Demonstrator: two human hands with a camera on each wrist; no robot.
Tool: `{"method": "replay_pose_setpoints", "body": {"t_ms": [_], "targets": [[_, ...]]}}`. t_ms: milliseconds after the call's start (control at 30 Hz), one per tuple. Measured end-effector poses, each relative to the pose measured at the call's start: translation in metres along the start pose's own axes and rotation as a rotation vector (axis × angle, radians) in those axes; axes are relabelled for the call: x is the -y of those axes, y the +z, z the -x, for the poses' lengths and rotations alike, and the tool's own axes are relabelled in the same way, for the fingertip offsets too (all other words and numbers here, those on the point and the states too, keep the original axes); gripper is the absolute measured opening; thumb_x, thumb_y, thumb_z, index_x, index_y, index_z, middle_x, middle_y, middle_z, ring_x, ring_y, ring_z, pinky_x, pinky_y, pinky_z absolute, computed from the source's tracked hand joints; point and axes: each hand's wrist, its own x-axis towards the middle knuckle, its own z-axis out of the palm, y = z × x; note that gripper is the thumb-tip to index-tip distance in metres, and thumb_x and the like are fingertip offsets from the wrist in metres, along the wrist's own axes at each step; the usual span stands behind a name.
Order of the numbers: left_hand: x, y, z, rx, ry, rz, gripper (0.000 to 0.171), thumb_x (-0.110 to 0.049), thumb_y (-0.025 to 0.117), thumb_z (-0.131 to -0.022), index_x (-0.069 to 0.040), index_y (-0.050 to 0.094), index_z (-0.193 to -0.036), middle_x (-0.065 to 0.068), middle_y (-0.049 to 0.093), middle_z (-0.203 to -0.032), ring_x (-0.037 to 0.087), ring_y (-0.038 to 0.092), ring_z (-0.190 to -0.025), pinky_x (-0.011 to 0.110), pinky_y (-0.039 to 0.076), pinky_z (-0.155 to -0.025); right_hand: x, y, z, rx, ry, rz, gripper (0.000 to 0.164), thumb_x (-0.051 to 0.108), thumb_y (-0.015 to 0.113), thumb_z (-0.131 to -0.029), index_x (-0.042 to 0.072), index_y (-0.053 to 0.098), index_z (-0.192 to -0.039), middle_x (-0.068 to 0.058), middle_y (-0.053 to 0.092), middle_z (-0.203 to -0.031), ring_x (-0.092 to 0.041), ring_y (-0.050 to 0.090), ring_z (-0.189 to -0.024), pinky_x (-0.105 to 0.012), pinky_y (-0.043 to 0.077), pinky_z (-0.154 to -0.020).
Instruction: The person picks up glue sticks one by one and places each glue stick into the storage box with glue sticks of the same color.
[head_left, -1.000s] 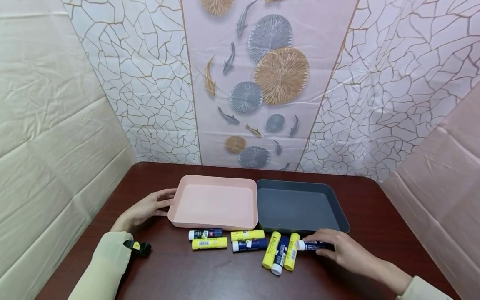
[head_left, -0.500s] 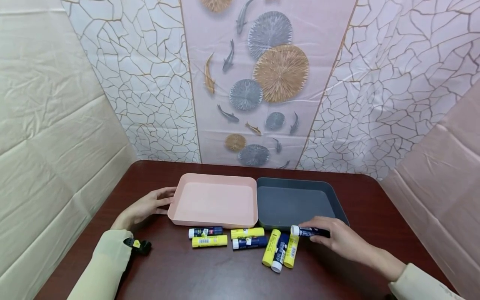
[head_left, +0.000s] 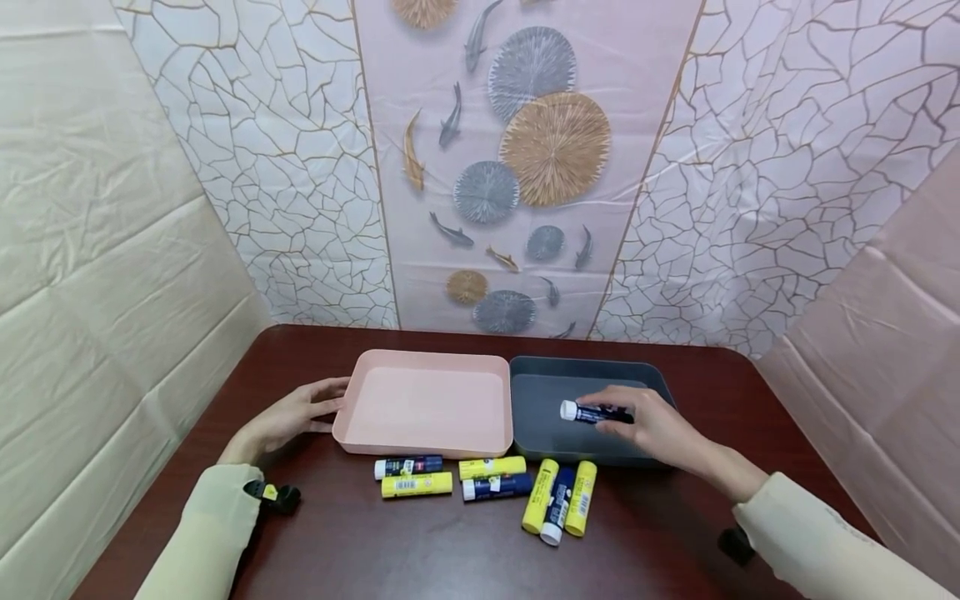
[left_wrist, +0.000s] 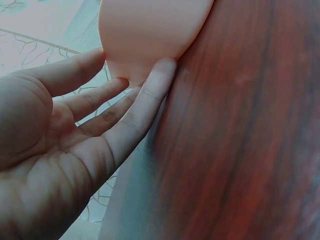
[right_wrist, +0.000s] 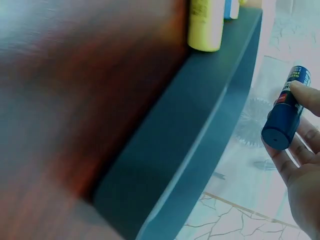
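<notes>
My right hand (head_left: pixel 651 423) pinches a dark blue glue stick (head_left: pixel 596 412) with a white cap, held above the dark grey tray (head_left: pixel 540 451). In the right wrist view the thumb and fingers hold that glue stick (right_wrist: pixel 287 110) around its body, its blue base towards the camera. My left hand (head_left: pixel 288 419) touches the left end of the pink tray (head_left: pixel 423 447) with fairly straight fingers. The left wrist view shows the fingertips (left_wrist: pixel 164 67) against the outer wall of the pink tray (left_wrist: pixel 155 30).
In front of the trays lie yellow glue sticks (head_left: pixel 417 485) and dark blue glue sticks (head_left: pixel 498 487) in pairs, plus a group of three (head_left: pixel 557 506) to their right. The trays stand side by side on the brown table (head_left: pixel 420 558). Patterned cloth (head_left: pixel 495 250) hangs behind.
My right hand has lifted the dark blue glue stick from the table beside the group of three and carried it up and left over the grey tray. The left hand has stayed put.
</notes>
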Motion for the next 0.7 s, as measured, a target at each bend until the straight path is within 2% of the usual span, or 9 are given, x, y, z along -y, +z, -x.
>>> {"method": "replay_pose_setpoints", "body": {"t_ms": [100,267,467,700], "targets": [[0.000,0.000,0.000,0.003,0.000,0.000,0.063,-0.021,0.054,-0.110,-0.002,0.026,-0.163,0.026,0.032,-0.163,0.035,0.055,-0.131,0.044,0.058,-0.097,0.000,-0.001,-0.010,-0.002,-0.001,-0.009,0.042,0.005,0.077,-0.094,0.013,0.071,-0.135,-0.002,0.071,-0.130,-0.021,0.067,-0.115,-0.042,0.060,-0.090],[-0.001,0.000,0.000,0.011,0.000,-0.002,0.062,-0.021,0.053,-0.111,-0.003,0.026,-0.164,0.026,0.032,-0.163,0.035,0.054,-0.132,0.043,0.058,-0.097,0.001,-0.004,-0.024,-0.015,0.010,-0.037,0.041,0.006,0.076,-0.095,0.012,0.071,-0.135,-0.005,0.071,-0.129,-0.022,0.069,-0.108,-0.040,0.061,-0.082],[-0.002,0.000,0.000,-0.005,-0.012,-0.007,0.063,-0.020,0.054,-0.110,-0.003,0.026,-0.164,0.026,0.030,-0.164,0.037,0.052,-0.134,0.045,0.058,-0.097,0.004,-0.004,-0.044,-0.011,0.031,-0.091,0.040,0.006,0.074,-0.097,0.013,0.070,-0.136,-0.007,0.070,-0.132,-0.026,0.067,-0.115,-0.050,0.059,-0.090],[-0.001,0.002,0.001,-0.020,-0.028,-0.017,0.065,-0.023,0.057,-0.109,-0.004,0.027,-0.164,0.025,0.030,-0.164,0.039,0.048,-0.139,0.046,0.057,-0.098,0.012,0.001,-0.067,0.031,0.023,-0.133,0.040,0.005,0.073,-0.097,0.014,0.070,-0.136,-0.005,0.070,-0.132,-0.018,0.066,-0.107,-0.041,0.058,-0.087]]}}
